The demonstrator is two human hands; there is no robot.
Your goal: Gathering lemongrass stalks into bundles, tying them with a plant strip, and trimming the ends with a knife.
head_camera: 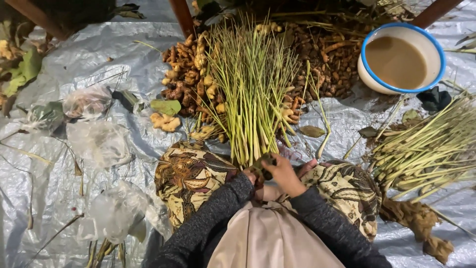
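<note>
Seemingly midway: both hands, left hand (250, 174) and right hand (283, 173), clench 1 lemongrass bundle (253, 94) at its base over the lap, mid-tarp (74, 54). A finished-looking stalk pile (426, 149) lies toward the tarp's right edge; roots (186, 74) remain behind.

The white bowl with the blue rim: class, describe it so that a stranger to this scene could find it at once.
Start from the silver plastic sheet that covers the ground and go to its upper right corner. There, right of the brown root pile, stands the white bowl with the blue rim. It alone is round and holds a cloudy brown liquid.
</note>
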